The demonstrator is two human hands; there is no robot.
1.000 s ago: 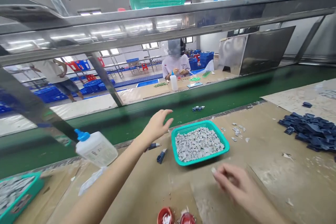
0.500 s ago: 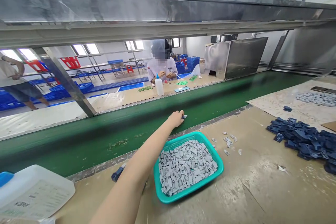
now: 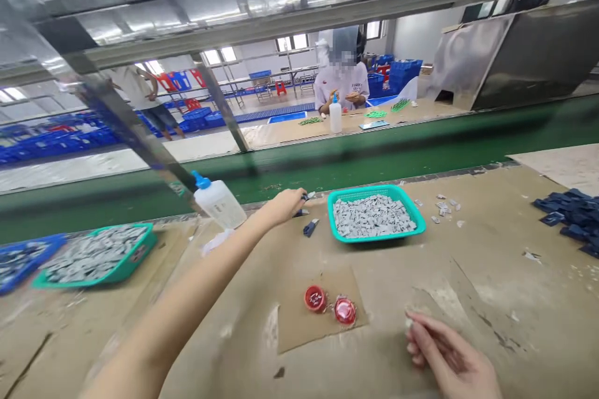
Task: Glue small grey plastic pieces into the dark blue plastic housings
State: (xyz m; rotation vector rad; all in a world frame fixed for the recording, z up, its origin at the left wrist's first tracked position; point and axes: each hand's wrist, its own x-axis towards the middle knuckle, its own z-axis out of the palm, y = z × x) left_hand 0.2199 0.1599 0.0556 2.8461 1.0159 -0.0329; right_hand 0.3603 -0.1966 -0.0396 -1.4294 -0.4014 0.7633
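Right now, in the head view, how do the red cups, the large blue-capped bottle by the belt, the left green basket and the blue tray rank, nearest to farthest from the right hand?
1. Red cups: left of the right hand.
2. Large blue-capped bottle: farther left, by the belt.
3. Left green basket: left of the bottle.
4. Blue tray: at the picture's left edge.

Bare table (image 3: 388,280) gives the right hand (image 3: 449,352) a free path to the front of the green basket (image 3: 374,239); two red cups (image 3: 345,311) stand in its way leftward. The left hand (image 3: 286,204) has that basket near on its right and a bottle (image 3: 222,206) to its left, with open green belt (image 3: 299,169) beyond.
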